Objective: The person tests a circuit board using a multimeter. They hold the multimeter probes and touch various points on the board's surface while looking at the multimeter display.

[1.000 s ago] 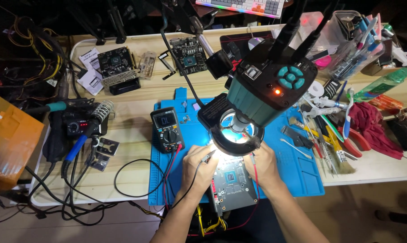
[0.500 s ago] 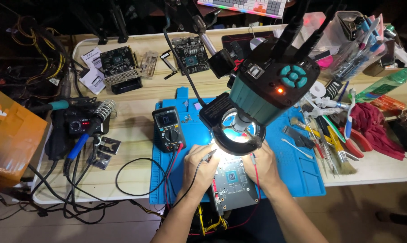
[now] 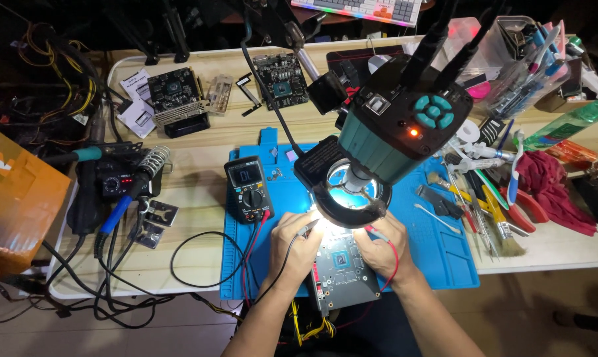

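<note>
A grey circuit board [image 3: 344, 274] with a square chip lies at the near edge of the blue work mat [image 3: 438, 258], lit from above by the ring light [image 3: 350, 195] of a teal microscope head [image 3: 405, 125]. My left hand [image 3: 298, 248] pinches a black test probe at the board's upper left edge. My right hand [image 3: 381, 244] holds a red test probe at the board's upper right edge. Black and red leads run from the probes to a multimeter [image 3: 247, 190] on the mat's left side.
A soldering station [image 3: 114, 185] with a coiled iron stand sits at left beside an orange box [image 3: 18, 205]. Two more circuit boards [image 3: 175, 89] lie at the back. Pliers, brushes, tweezers and a red cloth [image 3: 550, 188] crowd the right. Cables trail over the front edge.
Both hands stay on the board with the probes, shifting only slightly. The view has tilted a little.
</note>
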